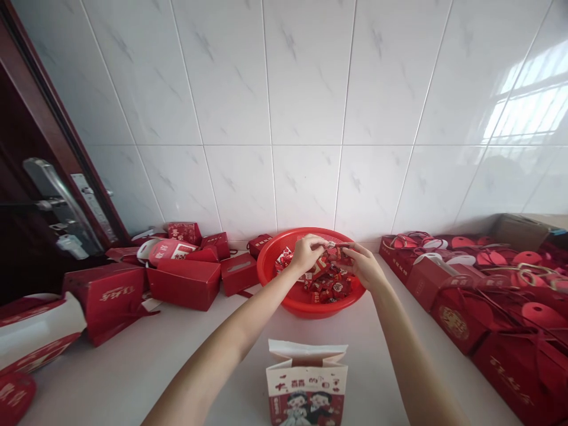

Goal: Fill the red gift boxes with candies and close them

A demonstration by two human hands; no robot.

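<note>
My left hand [307,253] and my right hand [365,267] are over a red plastic basket [266,263] by the wall. Both hands are closed, fingertips pinching a small red-wrapped candy [336,245] between them, its details too small to read. Below them in the basket lies a pile of candies [331,287] in red wrappers. Nearer to me, between my forearms, a paper gift bag [306,384] stands upright with its top open. A cartoon couple is printed on its front.
To the left are several red gift boxes [184,283], some tipped over, and an open white-lined box [42,337]. Rows of red boxes with ribbon handles [461,322] fill the right side. A tiled wall [306,183] closes off the back; a door handle [57,186] is at far left.
</note>
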